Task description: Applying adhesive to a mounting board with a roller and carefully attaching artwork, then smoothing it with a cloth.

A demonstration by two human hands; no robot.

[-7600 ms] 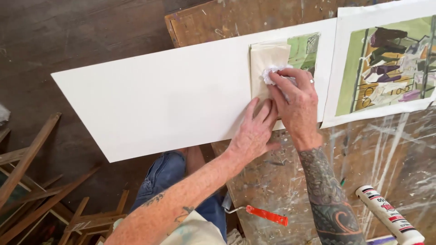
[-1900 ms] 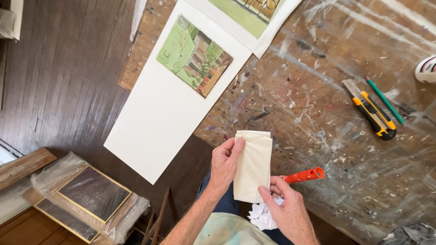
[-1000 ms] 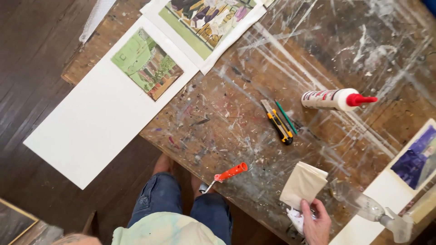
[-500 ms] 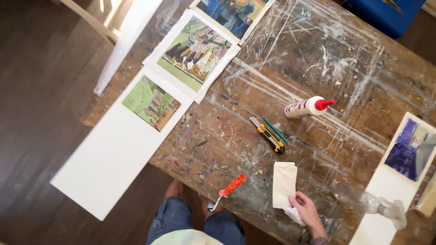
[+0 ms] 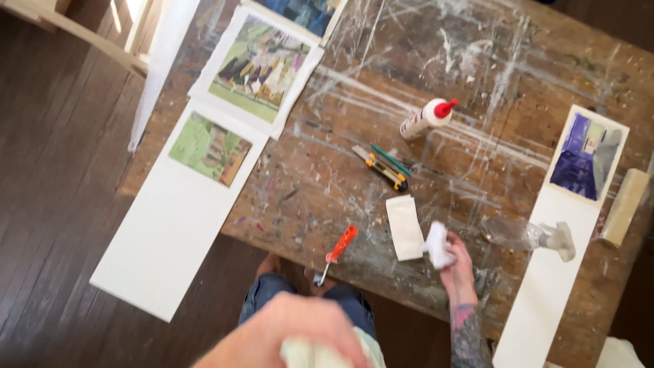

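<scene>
In the head view the right hand (image 5: 458, 262) clenched a crumpled white tissue (image 5: 437, 244) low and right of centre, beside a flat cream paper slip (image 5: 405, 227) on the paint-crusted wooden counter (image 5: 477, 88); the blurred left hand (image 5: 300, 334) at the bottom edge touched pale cloth, its grip unreadable; wiping seemingly finished, setting down next.

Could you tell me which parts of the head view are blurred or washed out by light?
In the head view, the left hand at the bottom edge is a soft blur; the right hand and its white rag smear slightly; daylight washes out the top-left corner; the glue bottle stays fairly sharp.
</scene>
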